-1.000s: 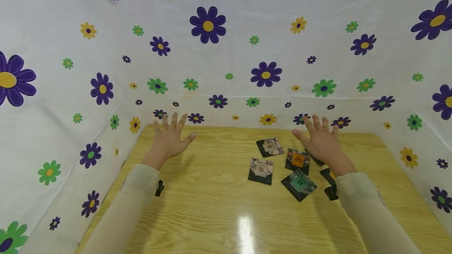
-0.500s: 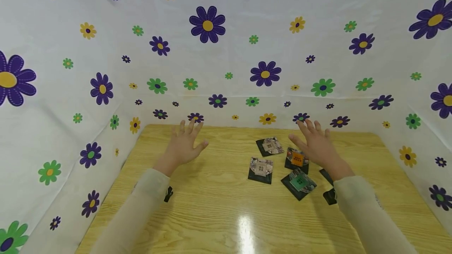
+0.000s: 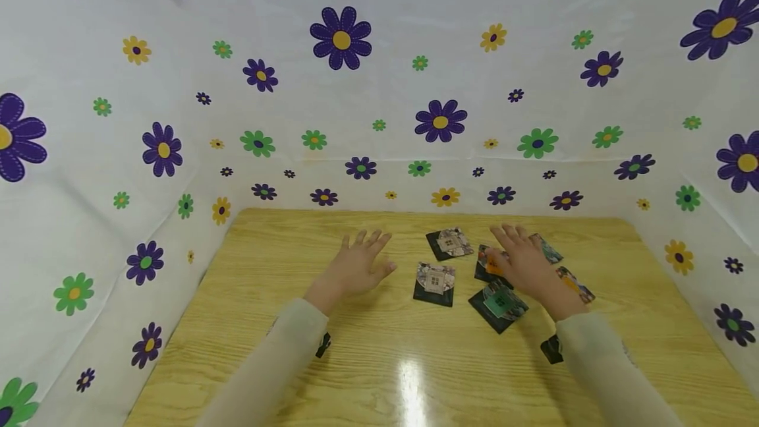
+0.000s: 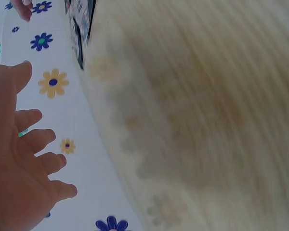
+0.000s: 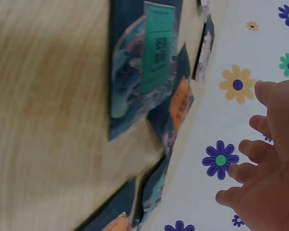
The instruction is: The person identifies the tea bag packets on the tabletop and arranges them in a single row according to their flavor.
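Several flat, square, dark packets with printed fronts lie on the wooden table. Two bear beige labels: one packet at the back and a nearer packet. A green-labelled packet lies in front of my right hand, which hovers with fingers spread and holds nothing. Under that hand an orange-labelled packet is partly covered. Beyond its fingers shows a teal packet, and right of the wrist another orange-labelled packet. Left of the group, my left hand hangs above the table, fingers apart, holding nothing.
Pale wood tabletop spreads beneath both arms. White cloth walls printed with flowers enclose its back and sides. Small black pieces sit at the wrists, such as the right wrist's black piece. Light glares near the front edge.
My left hand has moved right and nearer, towards the packets. My right hand has come down and slightly nearer, uncovering the teal packet. The packets keep their places.
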A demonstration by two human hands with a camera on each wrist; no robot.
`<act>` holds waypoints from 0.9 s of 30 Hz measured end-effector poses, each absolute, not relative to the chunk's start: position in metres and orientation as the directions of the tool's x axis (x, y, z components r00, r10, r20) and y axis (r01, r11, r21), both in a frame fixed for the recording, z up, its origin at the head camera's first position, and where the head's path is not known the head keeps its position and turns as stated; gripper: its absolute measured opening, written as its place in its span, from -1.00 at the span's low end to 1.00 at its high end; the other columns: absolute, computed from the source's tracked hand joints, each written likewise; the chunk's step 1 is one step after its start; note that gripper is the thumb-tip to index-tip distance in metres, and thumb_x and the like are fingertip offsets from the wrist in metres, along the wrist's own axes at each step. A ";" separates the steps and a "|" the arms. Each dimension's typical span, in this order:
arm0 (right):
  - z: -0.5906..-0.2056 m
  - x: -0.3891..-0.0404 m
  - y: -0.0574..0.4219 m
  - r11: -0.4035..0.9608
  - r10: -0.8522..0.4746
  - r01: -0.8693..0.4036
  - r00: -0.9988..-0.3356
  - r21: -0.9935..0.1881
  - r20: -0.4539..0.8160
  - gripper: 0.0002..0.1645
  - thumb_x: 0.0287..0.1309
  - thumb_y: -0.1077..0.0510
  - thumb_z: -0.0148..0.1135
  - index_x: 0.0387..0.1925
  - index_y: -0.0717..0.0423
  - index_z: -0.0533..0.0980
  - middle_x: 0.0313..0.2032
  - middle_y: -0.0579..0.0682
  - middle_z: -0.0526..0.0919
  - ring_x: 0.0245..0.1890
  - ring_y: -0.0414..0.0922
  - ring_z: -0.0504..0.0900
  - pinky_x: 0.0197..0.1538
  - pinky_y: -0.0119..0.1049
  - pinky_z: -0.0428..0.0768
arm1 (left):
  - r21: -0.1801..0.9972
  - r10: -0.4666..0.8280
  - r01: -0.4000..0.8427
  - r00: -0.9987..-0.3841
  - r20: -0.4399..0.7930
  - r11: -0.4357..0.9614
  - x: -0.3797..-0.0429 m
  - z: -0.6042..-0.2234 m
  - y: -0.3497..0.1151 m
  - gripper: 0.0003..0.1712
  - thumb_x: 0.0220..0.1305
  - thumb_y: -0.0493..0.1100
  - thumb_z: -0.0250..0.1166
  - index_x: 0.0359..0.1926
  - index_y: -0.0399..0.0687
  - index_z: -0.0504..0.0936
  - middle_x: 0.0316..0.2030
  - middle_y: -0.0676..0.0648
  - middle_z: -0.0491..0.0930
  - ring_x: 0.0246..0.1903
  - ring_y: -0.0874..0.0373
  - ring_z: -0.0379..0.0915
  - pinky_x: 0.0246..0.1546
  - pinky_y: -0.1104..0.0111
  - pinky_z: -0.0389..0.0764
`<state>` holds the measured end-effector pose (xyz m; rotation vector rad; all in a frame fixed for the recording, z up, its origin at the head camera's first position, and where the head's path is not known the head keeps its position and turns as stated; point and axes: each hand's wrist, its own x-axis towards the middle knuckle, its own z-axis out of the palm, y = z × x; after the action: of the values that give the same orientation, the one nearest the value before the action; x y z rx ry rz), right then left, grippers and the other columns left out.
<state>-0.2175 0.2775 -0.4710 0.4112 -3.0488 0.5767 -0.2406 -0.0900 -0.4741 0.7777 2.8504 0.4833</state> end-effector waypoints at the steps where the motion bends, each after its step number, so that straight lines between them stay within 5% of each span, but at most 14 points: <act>1: -0.474 -0.217 0.278 0.898 -0.254 -0.256 -0.966 -0.358 0.054 -0.25 0.66 -0.07 -0.02 0.60 0.30 0.19 0.56 0.52 0.12 0.55 0.61 -0.03 0.45 0.66 -0.04 | 0.348 0.522 0.471 -0.851 -0.064 0.811 -0.240 -0.477 -0.086 -0.17 0.64 0.26 0.01 0.70 0.03 0.07 0.67 -0.23 0.05 0.65 -0.36 -0.11 0.59 -0.39 -0.10; 27: -0.523 -0.211 0.282 0.896 -0.277 -0.275 -0.960 -0.347 0.046 -0.39 0.61 0.10 0.06 0.50 0.35 0.34 0.44 0.50 0.38 0.46 0.59 0.22 0.39 0.66 0.15 | 0.255 0.583 0.542 -0.802 -0.127 0.801 -0.222 -0.514 -0.006 -0.18 0.60 0.35 0.00 0.69 0.17 0.13 0.65 -0.04 0.16 0.65 -0.21 0.00 0.63 -0.23 0.02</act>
<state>-0.2108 0.2819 -0.5228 0.4466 -3.0641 0.5598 -0.2217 -0.0060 -0.5137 0.8808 2.7893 0.3061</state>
